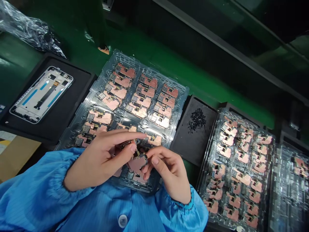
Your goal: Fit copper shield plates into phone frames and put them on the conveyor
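A phone circuit board [137,163] with copper-coloured shielding is held over the near part of a clear plastic tray [145,123]. My left hand [103,158] grips the board between thumb and fingers, its index finger stretched out above it. At the board's right edge, my right hand [170,170] has thumb and index finger pinched together. Whatever lies between those fingertips is too small or hidden to name. More circuit boards [137,109] lie in the tray's pockets around and beneath my hands.
On the left, a phone frame [42,95] rests on a black foam pad [79,83]. Small black pieces [197,120] are heaped on a dark pad [190,145] to the right. Beyond it stand a second board-filled tray [205,180] and another tray [282,190]. Clear plastic wrap [29,30] lies far left.
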`<state>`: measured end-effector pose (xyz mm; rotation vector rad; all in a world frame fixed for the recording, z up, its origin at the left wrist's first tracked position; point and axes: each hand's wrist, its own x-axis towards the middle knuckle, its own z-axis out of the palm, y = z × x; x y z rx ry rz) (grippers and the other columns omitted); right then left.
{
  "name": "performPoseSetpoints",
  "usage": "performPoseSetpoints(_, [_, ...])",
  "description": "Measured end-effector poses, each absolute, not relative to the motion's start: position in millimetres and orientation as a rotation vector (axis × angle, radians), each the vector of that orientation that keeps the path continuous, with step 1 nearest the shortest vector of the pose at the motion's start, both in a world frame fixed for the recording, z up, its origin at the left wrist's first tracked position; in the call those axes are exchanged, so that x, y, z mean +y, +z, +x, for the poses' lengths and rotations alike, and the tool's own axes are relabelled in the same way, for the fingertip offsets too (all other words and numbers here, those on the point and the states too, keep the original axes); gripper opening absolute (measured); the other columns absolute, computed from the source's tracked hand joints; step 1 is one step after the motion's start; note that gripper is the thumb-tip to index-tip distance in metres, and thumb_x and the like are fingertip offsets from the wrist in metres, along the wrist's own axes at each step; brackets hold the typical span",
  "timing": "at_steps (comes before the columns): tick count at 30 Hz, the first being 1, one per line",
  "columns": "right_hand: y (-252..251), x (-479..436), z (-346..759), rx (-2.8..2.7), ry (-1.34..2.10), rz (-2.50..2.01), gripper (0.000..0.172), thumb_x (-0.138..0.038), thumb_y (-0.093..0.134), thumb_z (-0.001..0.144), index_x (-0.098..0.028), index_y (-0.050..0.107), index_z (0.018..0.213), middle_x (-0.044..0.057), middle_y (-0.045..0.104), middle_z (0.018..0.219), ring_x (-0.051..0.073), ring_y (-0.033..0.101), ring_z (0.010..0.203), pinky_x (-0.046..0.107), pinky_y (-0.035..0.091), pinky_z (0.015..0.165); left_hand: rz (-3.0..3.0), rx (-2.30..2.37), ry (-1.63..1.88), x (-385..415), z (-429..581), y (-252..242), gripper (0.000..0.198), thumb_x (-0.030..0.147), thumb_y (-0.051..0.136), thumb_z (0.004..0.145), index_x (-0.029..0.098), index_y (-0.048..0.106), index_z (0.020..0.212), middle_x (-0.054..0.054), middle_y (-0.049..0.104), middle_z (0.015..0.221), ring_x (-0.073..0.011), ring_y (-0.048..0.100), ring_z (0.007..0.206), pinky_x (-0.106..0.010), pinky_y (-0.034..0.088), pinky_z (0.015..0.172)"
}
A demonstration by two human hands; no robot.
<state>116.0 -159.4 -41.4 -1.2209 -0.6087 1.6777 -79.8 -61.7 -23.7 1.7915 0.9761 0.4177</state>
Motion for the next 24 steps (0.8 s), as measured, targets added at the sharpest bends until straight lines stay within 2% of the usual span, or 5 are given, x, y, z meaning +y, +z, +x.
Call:
performPoseSetpoints(6, [-40.8, -160.3, 106.2, -0.741, 1.48, -1.418, 0.025, -0.04, 0.07, 0.098, -0.019, 0.067, 0.085, 0.001, 0.069, 0.063, 0.015, 0.065, 0.051, 0.022, 0.053, 0.05, 1.693, 0.982, 0.385, -64.1, -75.6, -21.6, 0.032, 0.037, 0.053, 0.102, 0.032, 0.068, 0.131, -0.001, 0.074, 0.113, -0.0085, 0.065, 0.06, -0.018, 0.051, 0.049])
performPoseSetpoints(11, [-40.9, -159.0, 106.3, -0.877, 1.289, -1.517, 0.026, -0.039, 0.068, 0.099, -0.02, 0.067, 0.081, 0.0, 0.066, 0.057, 0.015, 0.062, 0.046, 0.023, 0.049, 0.046, 1.528, 1.022, 0.36, -64.4, -73.0, -20.5, 0.029, 0.039, 0.055, 0.1, 0.028, 0.07, 0.123, 0.001, 0.075, 0.084, -0.0078, 0.059, 0.05, -0.016, 0.05, 0.043])
performPoseSetpoints(17, [-49.4, -166.4, 109.4, -0.857, 1.13, -1.265, 0.046, -0.053, 0.079, 0.089, -0.028, 0.066, 0.124, 0.01, 0.075, 0.11, 0.028, 0.074, 0.093, 0.035, 0.062, 0.078, 0.935, 0.957, 0.498, -62.5, -58.5, -20.0, 0.013, 0.026, 0.065, 0.093, 0.021, 0.068, 0.105, 0.0, 0.072, 0.076, -0.0136, 0.072, 0.064, -0.02, 0.062, 0.059])
performPoseSetpoints(20, [-61.5, -177.8, 114.0, -0.795, 0.993, -1.276, 0.045, -0.042, 0.086, 0.084, -0.031, 0.061, 0.119, 0.008, 0.074, 0.101, 0.027, 0.074, 0.086, 0.036, 0.062, 0.074, 0.72, 0.842, 0.503, -78.1, -37.6, -18.9, 0.015, 0.022, 0.073, 0.086, 0.018, 0.067, 0.098, -0.001, 0.071, 0.078, -0.013, 0.071, 0.066, -0.02, 0.061, 0.061])
performPoseSetpoints(24, [-85.0, -182.0, 132.3, -0.735, 1.003, -1.231, 0.032, -0.049, 0.077, 0.088, -0.033, 0.061, 0.11, 0.009, 0.07, 0.1, 0.032, 0.07, 0.088, 0.043, 0.06, 0.067, 0.613, 0.7, 0.473, -86.6, -22.4, -17.7, 0.039, 0.034, 0.084, 0.078, 0.016, 0.063, 0.106, -0.002, 0.07, 0.077, -0.0127, 0.069, 0.063, -0.023, 0.06, 0.062])
